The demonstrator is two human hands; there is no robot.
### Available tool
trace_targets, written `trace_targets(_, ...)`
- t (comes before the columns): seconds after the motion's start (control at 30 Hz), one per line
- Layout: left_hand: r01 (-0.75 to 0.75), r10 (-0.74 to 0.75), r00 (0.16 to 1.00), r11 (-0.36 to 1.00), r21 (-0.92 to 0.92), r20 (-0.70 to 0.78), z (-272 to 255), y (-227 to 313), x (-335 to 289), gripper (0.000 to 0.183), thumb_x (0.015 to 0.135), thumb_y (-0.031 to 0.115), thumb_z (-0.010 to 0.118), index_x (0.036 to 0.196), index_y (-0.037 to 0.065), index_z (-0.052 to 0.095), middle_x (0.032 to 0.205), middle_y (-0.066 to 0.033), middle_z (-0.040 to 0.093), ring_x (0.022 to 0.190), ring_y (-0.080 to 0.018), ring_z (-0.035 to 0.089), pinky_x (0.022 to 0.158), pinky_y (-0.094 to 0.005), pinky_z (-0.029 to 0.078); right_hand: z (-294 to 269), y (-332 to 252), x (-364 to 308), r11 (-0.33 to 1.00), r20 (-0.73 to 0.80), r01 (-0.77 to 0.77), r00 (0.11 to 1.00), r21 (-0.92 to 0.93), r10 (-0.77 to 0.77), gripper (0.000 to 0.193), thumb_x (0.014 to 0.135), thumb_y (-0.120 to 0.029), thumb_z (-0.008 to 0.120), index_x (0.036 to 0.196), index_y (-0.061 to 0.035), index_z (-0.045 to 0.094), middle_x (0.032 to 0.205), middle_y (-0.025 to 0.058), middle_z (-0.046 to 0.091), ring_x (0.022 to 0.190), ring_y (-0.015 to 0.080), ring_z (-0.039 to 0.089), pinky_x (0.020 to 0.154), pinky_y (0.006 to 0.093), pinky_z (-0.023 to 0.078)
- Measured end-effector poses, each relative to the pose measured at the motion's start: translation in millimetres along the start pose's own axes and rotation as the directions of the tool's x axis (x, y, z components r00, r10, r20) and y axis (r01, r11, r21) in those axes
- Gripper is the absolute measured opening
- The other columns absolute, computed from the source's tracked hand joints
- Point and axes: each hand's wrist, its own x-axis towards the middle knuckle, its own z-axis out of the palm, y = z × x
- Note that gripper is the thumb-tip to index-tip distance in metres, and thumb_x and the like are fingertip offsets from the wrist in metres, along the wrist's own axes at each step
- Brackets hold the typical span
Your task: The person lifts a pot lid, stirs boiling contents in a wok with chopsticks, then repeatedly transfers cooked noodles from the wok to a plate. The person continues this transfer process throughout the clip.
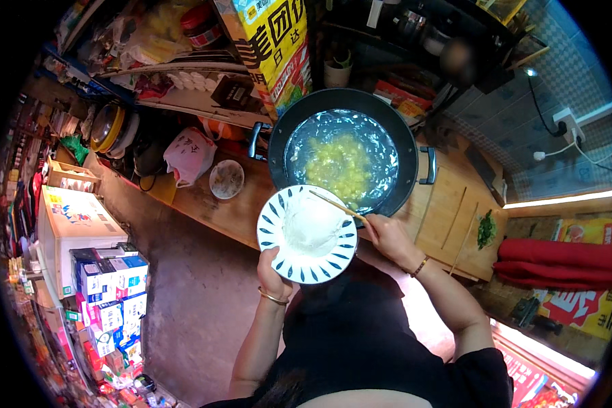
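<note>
My left hand (273, 277) grips the near rim of a white plate (270, 239) patterned with dark blue leaf shapes, fingers mostly hidden under it. A mound of white powder (313, 224) covers the plate's middle. My right hand (392, 239) is closed around wooden chopsticks (340, 207), whose tips reach over the powder's far side. The plate overlaps the near edge of a dark two-handled wok (279, 129). Inside the wok, bubbling liquid surrounds a cluster of small yellow pieces (340, 163).
Right of the wok lies a wooden cutting board (436, 224) with chopped greens (486, 230). A small bowl (226, 179) and a white plastic bag (189, 156) sit to the left. Red rolled cloth (561, 262) lies at far right. Stacked boxes (112, 285) stand on the left.
</note>
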Motion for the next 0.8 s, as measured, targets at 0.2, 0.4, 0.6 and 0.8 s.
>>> trace_targets(0.2,0.007,-0.007,1.000,1.000,0.007,0.004,-8,-2,2,0.053,0.077,0.021,0.047,0.125,-0.002,0.041,0.121,-0.0133,0.052,0.109,-0.0274,0.051,0.093,-0.0362,0.040,-8,-9,0,0.995,0.010,0.004,1.000,0.104,-0.005,0.022,0.089,-0.019,0.048,0.079,-0.0002,0.053,0.077,0.0214,0.057,0.068,0.0397,0.055,0.060,0.0457,0.044)
trace_targets(0.4,0.013,-0.013,1.000,1.000,0.016,-0.011,-1,0,-2,0.053,0.077,0.021,0.048,0.124,-0.002,0.042,0.120,-0.0135,0.052,0.107,-0.0273,0.053,0.093,-0.0359,0.041,-2,-9,2,0.980,0.106,-0.049,0.994,0.193,0.029,0.022,0.089,-0.018,0.047,0.081,0.0011,0.054,0.074,0.0217,0.057,0.069,0.0397,0.055,0.060,0.0450,0.043)
trace_targets(0.6,0.029,-0.029,0.999,1.000,0.002,-0.021,7,5,-5,0.053,0.077,0.021,0.048,0.124,-0.003,0.042,0.120,-0.0133,0.052,0.107,-0.0273,0.053,0.092,-0.0359,0.041,1,-6,4,0.994,0.065,-0.055,0.997,0.099,0.048,0.021,0.089,-0.018,0.047,0.081,0.0006,0.053,0.075,0.0220,0.057,0.070,0.0405,0.055,0.061,0.0470,0.044)
trace_targets(0.8,0.015,-0.015,1.000,1.000,0.028,-0.006,-7,1,2,0.053,0.076,0.021,0.049,0.124,-0.003,0.042,0.119,-0.0137,0.053,0.107,-0.0269,0.053,0.092,-0.0356,0.041,-4,-4,7,0.999,0.037,-0.025,0.999,-0.035,0.026,0.019,0.089,-0.018,0.047,0.082,-0.0005,0.050,0.073,0.0211,0.056,0.069,0.0405,0.056,0.059,0.0484,0.044)
